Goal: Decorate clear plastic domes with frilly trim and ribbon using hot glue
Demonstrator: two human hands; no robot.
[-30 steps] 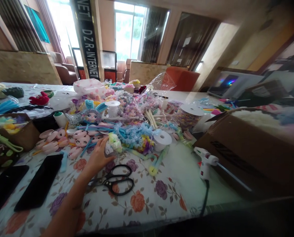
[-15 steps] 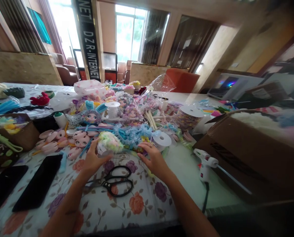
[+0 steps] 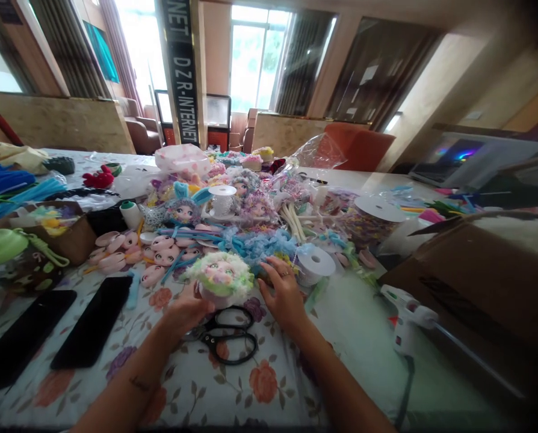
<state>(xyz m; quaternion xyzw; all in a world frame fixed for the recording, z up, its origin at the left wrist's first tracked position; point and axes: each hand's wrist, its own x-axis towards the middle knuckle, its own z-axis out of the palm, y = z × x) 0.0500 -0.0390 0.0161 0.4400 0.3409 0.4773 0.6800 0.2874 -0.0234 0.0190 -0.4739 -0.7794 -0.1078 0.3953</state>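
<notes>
- We read "DZR-INTERNET" down the dark sign (image 3: pixel 183 72).
- Our left hand (image 3: pixel 188 310) grips the doll head (image 3: pixel 221 272) low down.
- Our right hand (image 3: pixel 283 294) hovers just beside it, fingers parted.

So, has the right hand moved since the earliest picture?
Yes. Out of view at first, the right hand has now come in, forward, to the near left of the white spool.

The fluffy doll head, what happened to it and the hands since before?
The left hand still holds the fluffy doll head, but has brought it a little toward the person and turned it so its face shows. The right hand has come into view and is open beside the doll head, not holding it. The scissors and glue gun stayed in place.
</notes>
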